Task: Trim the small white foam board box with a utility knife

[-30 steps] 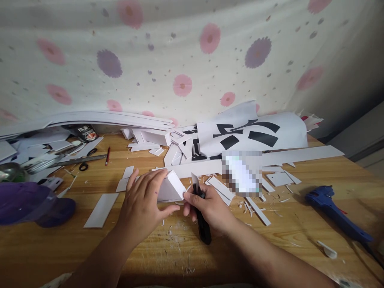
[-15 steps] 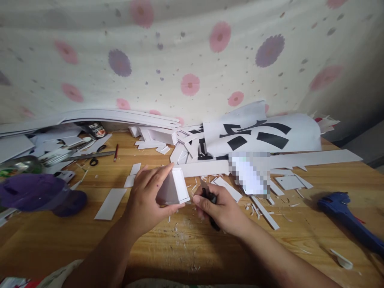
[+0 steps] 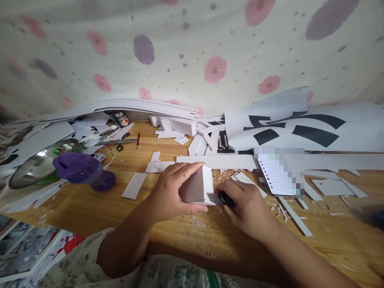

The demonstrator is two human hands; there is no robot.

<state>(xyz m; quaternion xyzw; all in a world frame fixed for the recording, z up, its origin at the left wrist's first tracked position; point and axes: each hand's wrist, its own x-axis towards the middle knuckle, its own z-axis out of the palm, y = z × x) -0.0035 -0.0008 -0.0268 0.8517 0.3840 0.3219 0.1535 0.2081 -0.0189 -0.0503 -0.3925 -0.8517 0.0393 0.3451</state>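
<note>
My left hand (image 3: 168,192) is closed around a small white foam-board box (image 3: 195,186), with the thumb along its lower edge and the fingers over its top. In my right hand (image 3: 247,204) is a black-handled utility knife (image 3: 226,199), gripped in a fist. Its blade (image 3: 213,197) points left and meets the lower right corner of the box, where a thin edge of board shows. How far the blade goes in, I cannot tell. Behind both hands lies a long white strip (image 3: 222,162) of board.
A phone (image 3: 274,176) with a lit screen stands right of my hands, among white offcuts (image 3: 295,216) and shavings. To the left are a purple bottle (image 3: 84,170), a metal bowl (image 3: 45,160) and a pencil (image 3: 138,141). Printed paper (image 3: 300,128) lies at the back right.
The knife has turned and moved in, so its blade now touches the box's lower corner; before, it pointed upward, apart from the box. The view has swung left.
</note>
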